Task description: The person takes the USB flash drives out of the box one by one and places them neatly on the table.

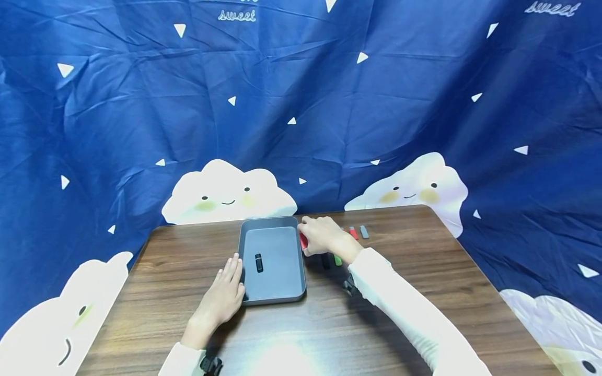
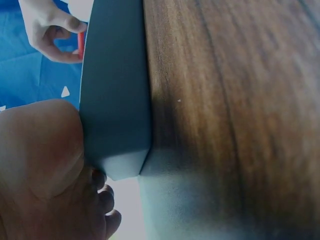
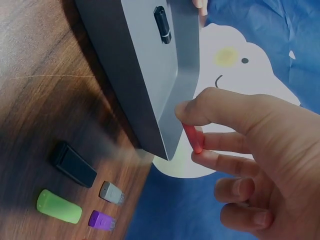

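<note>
Fingers, right: our right hand (image 1: 322, 236) pinched a small red drive (image 3: 192, 138) between thumb and forefinger (image 3: 220, 149), the other fingers loosely curled beneath.
Fingers, left: our left hand (image 1: 224, 295) lay flat with straight fingers against the left wall of the grey tray (image 1: 296, 271), gripping nothing.
Red drive: it sat at the fingertips, just over the tray's far right rim, not yet inside.
Doing it well: we judged it best to keep the left hand bracing the tray, carry the drive clear over the rim, and let go low above the tray floor.
Tray contents: a black drive (image 1: 258, 262) lay near the middle.
Table, beside the tray's right edge: a black (image 3: 73, 164), a green (image 3: 58, 206), a grey (image 3: 111, 192) and a purple drive (image 3: 101, 220) lay together.
</note>
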Available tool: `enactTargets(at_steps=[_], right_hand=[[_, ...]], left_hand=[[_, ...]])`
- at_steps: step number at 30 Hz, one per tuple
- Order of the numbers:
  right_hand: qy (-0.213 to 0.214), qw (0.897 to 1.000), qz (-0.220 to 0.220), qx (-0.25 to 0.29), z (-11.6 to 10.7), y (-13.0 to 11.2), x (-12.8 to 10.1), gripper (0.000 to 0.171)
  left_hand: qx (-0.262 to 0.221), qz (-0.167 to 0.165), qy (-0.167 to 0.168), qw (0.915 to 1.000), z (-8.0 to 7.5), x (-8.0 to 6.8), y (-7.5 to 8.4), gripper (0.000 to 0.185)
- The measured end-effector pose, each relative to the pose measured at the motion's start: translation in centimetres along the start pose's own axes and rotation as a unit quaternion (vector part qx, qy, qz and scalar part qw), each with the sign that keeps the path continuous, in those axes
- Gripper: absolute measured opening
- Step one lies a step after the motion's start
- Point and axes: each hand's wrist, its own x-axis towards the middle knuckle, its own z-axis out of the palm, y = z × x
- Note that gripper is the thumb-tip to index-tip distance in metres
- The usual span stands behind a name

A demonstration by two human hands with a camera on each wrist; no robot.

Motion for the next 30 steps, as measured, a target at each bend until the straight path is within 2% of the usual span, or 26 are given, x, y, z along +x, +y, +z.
enactTargets(at_steps=[6, 16, 23, 30], right_hand=[[-0.001, 1.0, -0.005, -0.005, -0.4, 0.3, -0.9, 0.048], [0.035, 0.999, -0.01, -0.003, -0.2, 1.1, -2.1, 0.038], [0.037, 0.999, 0.001, 0.025, 0.0, 1.5, -3.0, 0.042], [0.041, 0.999, 0.007, 0.025, 0.0, 1.9, -3.9, 0.043]], left_hand=[[-0.002, 0.0, 0.002, 1.0, 0.2, -0.1, 0.0, 0.062], [0.0, -0.001, 0.006, 1.0, 0.3, 0.0, -0.2, 0.064], [0.005, 0.0, 0.009, 0.9999, 0.3, 0.0, -0.3, 0.062], [0.001, 0.0, 0.011, 0.9999, 0.2, 0.0, -0.2, 0.062]])
